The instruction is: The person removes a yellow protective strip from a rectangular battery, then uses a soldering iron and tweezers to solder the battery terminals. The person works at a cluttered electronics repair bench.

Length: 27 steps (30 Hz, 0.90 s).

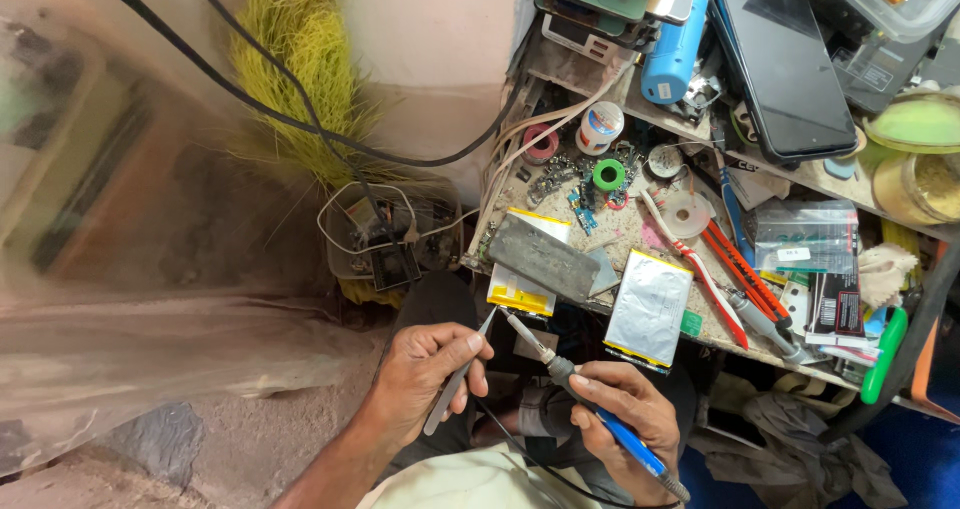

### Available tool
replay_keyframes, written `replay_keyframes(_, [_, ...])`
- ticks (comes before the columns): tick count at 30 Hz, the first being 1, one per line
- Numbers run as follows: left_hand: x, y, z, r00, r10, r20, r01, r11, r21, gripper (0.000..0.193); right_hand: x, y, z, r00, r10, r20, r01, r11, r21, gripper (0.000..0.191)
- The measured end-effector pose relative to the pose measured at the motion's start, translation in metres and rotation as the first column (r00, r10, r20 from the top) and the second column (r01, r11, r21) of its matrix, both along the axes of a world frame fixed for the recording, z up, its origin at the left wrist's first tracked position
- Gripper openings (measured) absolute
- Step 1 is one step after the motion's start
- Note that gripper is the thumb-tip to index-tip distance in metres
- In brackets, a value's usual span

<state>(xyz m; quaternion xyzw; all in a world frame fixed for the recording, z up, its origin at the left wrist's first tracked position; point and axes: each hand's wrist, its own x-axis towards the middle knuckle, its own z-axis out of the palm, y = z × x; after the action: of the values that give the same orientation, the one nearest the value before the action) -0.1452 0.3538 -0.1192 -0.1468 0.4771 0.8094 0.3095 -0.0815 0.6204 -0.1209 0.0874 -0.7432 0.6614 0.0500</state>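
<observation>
My left hand [425, 374] grips thin metal tweezers [458, 376], their tip pointing up toward the bench edge. A blue-handled soldering iron [590, 409] is held in my right hand [625, 409], its tip [515, 322] aimed up-left, close to the tweezers' tip. Both tips meet just below a yellow-edged flat battery [522, 299] that lies under a grey metal plate [543, 257] at the front edge of the workbench. A second silver flat battery [649, 308] lies to the right of it.
The cluttered workbench [640, 244] carries a dark phone [785, 64], a blue cylinder [676, 49], tape rolls, a red-white toothbrush [700, 269], screwdrivers, small plastic bags [805, 234] and jars. Black cables [300, 119] cross a yellow broom [300, 69] on the left. Clear plastic sheeting [120, 269] covers the left.
</observation>
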Motion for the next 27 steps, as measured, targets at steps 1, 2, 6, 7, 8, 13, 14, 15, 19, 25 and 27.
replay_keyframes(1, [0.0, 0.0, 0.0, 1.0, -0.002, 0.003, 0.002, 1.0, 0.0, 0.025, 0.0, 0.0, 0.0, 1.0, -0.005, -0.002, 0.005, 1.0, 0.003, 0.035])
replay_keyframes(2, [0.0, 0.0, 0.0, 1.0, -0.002, 0.001, 0.002, 1.0, -0.001, 0.025, 0.0, 0.0, 0.0, 1.0, -0.011, -0.004, 0.011, 1.0, 0.006, 0.036])
replay_keyframes(6, [-0.001, 0.0, 0.001, 1.0, -0.003, 0.004, 0.003, 1.0, -0.004, 0.025, -0.001, -0.001, 0.001, 1.0, -0.011, -0.003, 0.011, 1.0, 0.02, 0.035])
replay_keyframes(7, [0.0, 0.0, 0.002, 1.0, -0.003, 0.007, 0.003, 1.0, -0.003, 0.025, 0.0, -0.001, 0.002, 1.0, -0.013, 0.0, 0.013, 1.0, 0.021, 0.035])
replay_keyframes(8, [0.0, 0.0, 0.003, 1.0, -0.006, 0.01, 0.006, 1.0, -0.005, 0.025, 0.0, -0.001, 0.003, 1.0, -0.015, 0.003, 0.014, 1.0, 0.023, 0.035])
replay_keyframes(13, [-0.001, -0.001, 0.005, 1.0, -0.013, 0.02, 0.013, 1.0, 0.003, 0.025, 0.0, -0.003, 0.006, 0.999, -0.045, 0.025, 0.044, 0.998, 0.039, 0.035])
replay_keyframes(14, [-0.001, -0.001, 0.005, 1.0, -0.014, 0.014, 0.014, 1.0, 0.002, 0.025, -0.001, -0.003, 0.006, 0.999, -0.046, 0.019, 0.045, 0.998, 0.047, 0.035])
replay_keyframes(15, [-0.002, -0.001, 0.005, 1.0, -0.015, 0.008, 0.015, 1.0, 0.002, 0.026, -0.002, -0.003, 0.007, 1.0, -0.028, -0.01, 0.029, 0.998, 0.054, 0.035])
replay_keyframes(19, [-0.002, -0.002, 0.005, 1.0, -0.018, -0.002, 0.018, 1.0, 0.002, 0.027, -0.004, -0.004, 0.01, 0.999, -0.007, -0.044, 0.011, 0.996, 0.088, 0.036])
replay_keyframes(25, [-0.002, -0.001, 0.006, 1.0, -0.023, 0.008, 0.023, 1.0, -0.011, 0.026, -0.005, -0.005, 0.017, 0.999, -0.014, -0.043, 0.019, 0.993, 0.12, 0.037])
replay_keyframes(27, [-0.002, -0.001, 0.006, 1.0, -0.024, -0.002, 0.024, 1.0, -0.007, 0.026, -0.006, -0.005, 0.019, 0.998, -0.008, -0.058, 0.017, 0.989, 0.144, 0.037])
